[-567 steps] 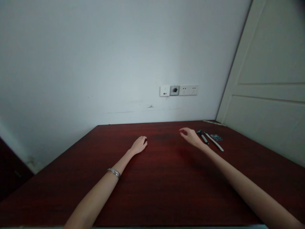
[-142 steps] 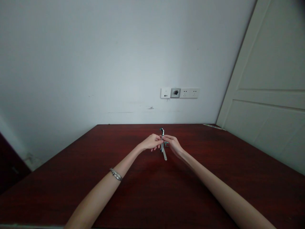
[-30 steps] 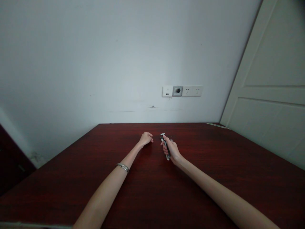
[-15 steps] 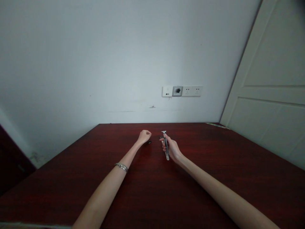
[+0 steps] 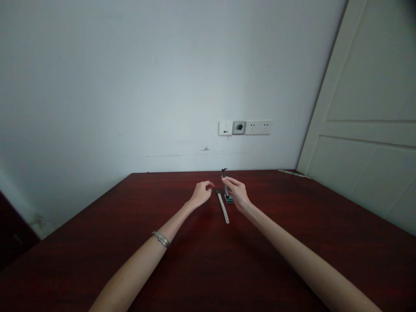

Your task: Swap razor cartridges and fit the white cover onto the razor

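Observation:
My right hand (image 5: 238, 193) is closed on a dark razor (image 5: 224, 178) and holds it upright, head up, with its lower end on a small dark-green cartridge holder (image 5: 229, 199) on the table. A slim pale stick (image 5: 222, 207) lies flat on the red-brown table (image 5: 292, 242) just left of that hand. My left hand (image 5: 201, 193) hovers a short way to the left of the razor, fingers curled with thumb and fingertips close together. Whether anything is in them is hidden. A silver bracelet (image 5: 159, 238) is on my left wrist.
A white wall rises behind the table, with a row of sockets (image 5: 244, 128) on it. A pale panelled door (image 5: 367, 130) stands along the right side. A thin light strip (image 5: 291, 173) lies at the table's far right corner.
The pale stick now lies on the table instead of in my right hand. The razor stands more upright over the cartridge holder. My left hand has moved right, toward the razor.

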A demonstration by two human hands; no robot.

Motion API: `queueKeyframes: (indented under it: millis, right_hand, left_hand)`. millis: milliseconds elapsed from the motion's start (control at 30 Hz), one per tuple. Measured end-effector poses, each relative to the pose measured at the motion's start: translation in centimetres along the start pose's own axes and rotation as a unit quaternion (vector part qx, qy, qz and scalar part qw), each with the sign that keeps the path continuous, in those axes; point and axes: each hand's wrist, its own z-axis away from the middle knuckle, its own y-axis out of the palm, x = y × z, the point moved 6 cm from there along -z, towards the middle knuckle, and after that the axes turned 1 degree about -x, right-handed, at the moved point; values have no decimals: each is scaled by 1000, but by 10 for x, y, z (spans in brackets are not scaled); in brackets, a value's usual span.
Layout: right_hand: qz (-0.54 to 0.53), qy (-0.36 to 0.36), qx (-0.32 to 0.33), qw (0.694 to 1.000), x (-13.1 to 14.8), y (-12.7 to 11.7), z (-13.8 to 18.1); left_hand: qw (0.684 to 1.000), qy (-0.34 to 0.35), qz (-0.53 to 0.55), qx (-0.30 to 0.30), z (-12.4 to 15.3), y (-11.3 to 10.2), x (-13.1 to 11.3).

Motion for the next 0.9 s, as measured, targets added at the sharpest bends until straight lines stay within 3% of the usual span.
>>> queueKeyframes:
  millis: [133, 233, 367, 533, 700, 900]
  right_hand:
    - [-25, 4, -9, 1000, -2, 5, 3]
    - [-44, -9, 12, 999, -4, 10, 6]
    - [-51, -13, 36, 998, -9, 14, 9]
    - [-63, -16, 70, 995, -12, 17, 15]
    - [-37, -15, 86, 995, -14, 20, 19]
    - [-53, -14, 46, 997, -8, 1, 7]
  left_hand:
    - [988, -4, 123, 94, 5, 16, -6]
    - [951, -5, 269, 150, 9, 26, -14]
    - [915, -25, 370, 158, 14, 30, -20]
    - [912, -39, 391, 113, 16, 26, -20]
    - [933, -25, 348, 91, 16, 19, -21]
    - [943, -38, 313, 106, 20, 10, -19]
